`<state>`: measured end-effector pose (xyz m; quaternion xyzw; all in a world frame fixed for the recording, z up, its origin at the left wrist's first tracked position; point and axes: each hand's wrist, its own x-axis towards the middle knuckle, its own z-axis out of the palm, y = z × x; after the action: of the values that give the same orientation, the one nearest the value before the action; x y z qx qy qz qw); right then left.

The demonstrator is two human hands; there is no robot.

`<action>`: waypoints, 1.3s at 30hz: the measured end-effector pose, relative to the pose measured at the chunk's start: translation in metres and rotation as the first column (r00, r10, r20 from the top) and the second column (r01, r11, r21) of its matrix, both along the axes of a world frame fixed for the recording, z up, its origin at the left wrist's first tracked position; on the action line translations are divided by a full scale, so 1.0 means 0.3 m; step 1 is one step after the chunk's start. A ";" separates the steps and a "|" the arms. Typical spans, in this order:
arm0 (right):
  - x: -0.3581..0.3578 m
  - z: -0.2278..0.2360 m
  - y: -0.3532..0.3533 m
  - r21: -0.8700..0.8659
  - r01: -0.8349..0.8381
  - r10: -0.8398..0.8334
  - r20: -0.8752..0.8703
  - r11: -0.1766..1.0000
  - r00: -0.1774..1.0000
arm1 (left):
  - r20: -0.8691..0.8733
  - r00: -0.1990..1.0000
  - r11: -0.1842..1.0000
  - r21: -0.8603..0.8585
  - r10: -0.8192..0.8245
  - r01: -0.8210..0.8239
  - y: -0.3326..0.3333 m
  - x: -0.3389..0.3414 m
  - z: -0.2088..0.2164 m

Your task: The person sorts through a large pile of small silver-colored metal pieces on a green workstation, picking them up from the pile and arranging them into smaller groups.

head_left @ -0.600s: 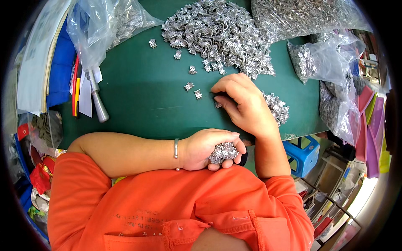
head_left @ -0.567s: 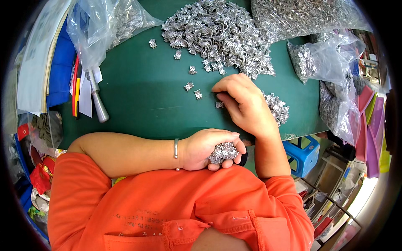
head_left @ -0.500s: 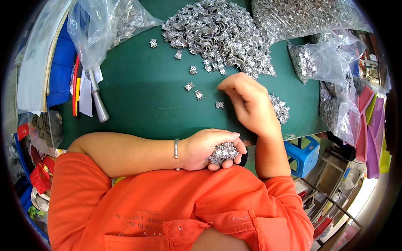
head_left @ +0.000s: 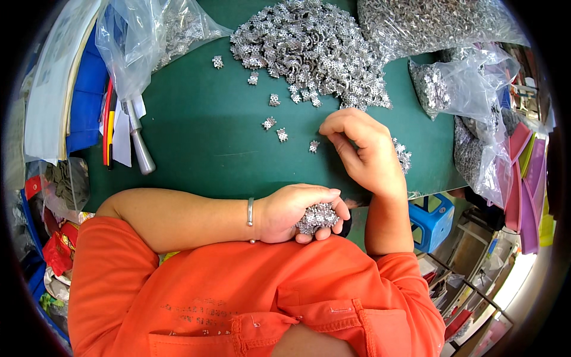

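The loose metal piece has turned slightly since the earlier frame; the right hand has shifted rightward. I see the piece lying just left of that hand's fingertips, apart from them. Fingers loosely curled, thumb near forefinger, nothing visible between; palm hidden, contents I cannot tell. My judgement: a light fingertip touch at the piece's edges handles it best, wrist low. Nearer the body, the left hand, unmoved, cups a metal handful; keep that curl snug. Beyond the right hand: large heap.
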<state>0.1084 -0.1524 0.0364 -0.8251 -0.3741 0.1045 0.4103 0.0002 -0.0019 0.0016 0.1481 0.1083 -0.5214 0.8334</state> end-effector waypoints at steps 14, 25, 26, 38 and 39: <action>-0.013 0.017 0.114 0.192 -0.188 0.196 -0.023 0.963 0.980 | -0.005 1.000 0.998 -0.061 0.011 -0.011 -0.001 -0.011 -0.025; 0.058 0.086 0.034 0.386 -0.425 0.573 -0.576 0.819 0.582 | 0.008 0.999 0.997 -0.062 0.053 -0.052 -0.002 -0.020 -0.023; 0.054 0.084 0.051 0.403 -0.430 0.587 -0.488 0.808 0.646 | 0.019 0.998 0.996 -0.071 0.059 -0.058 -0.005 -0.022 -0.027; 0.001 -0.019 0.165 -0.108 -0.138 0.147 0.082 0.985 0.986 | 0.025 1.000 1.000 -0.026 0.013 -0.013 -0.001 -0.014 -0.013; 0.006 -0.012 0.159 -0.107 -0.116 0.125 0.090 0.987 0.988 | 0.023 1.000 1.000 -0.019 0.008 -0.008 -0.001 -0.012 -0.010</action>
<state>0.1102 -0.1047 0.0329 -0.8248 -0.4368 0.1083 0.3422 -0.0034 -0.0022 -0.0015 0.1459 0.0942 -0.5173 0.8380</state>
